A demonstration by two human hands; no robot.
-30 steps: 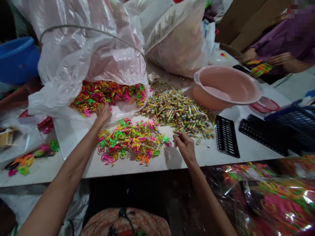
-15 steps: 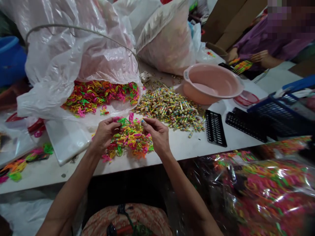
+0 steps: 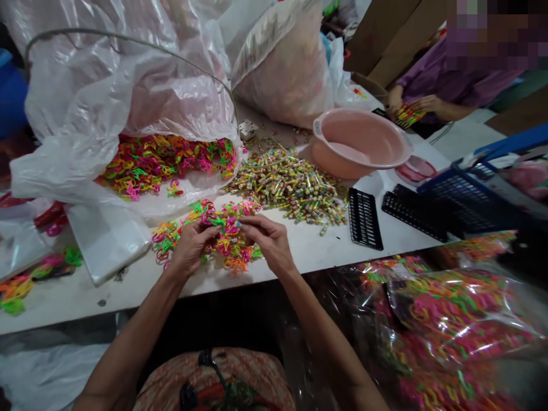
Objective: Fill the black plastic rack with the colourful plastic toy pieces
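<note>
My left hand (image 3: pixel 189 246) pinches a small green plastic piece (image 3: pixel 217 223) between thumb and fingers. Facing it, my right hand (image 3: pixel 270 240) is closed at the fingertips on a tiny piece with a blue end, perhaps a small candy tube; the fingers hide most of it. Below and around both hands lies a loose heap of pink, green, yellow and orange plastic pieces (image 3: pixel 234 264) on the white table (image 3: pixel 274 278). Just beyond my right hand spreads a pile of small clear tubes with coloured filling (image 3: pixel 295 185).
A large plastic bag (image 3: pixel 171 108) spills more coloured pieces (image 3: pixel 149 165) at the back left. On the right stand a pink basin (image 3: pixel 363 142), black slotted trays (image 3: pixel 365 220) and a blue basket (image 3: pixel 466 194). Across the table a person in purple (image 3: pixel 466 74) handles coloured pieces.
The camera view has shifted slightly, so the table things sit further left. My hands have come a little closer together and lower, still pinching their small pieces.
</note>
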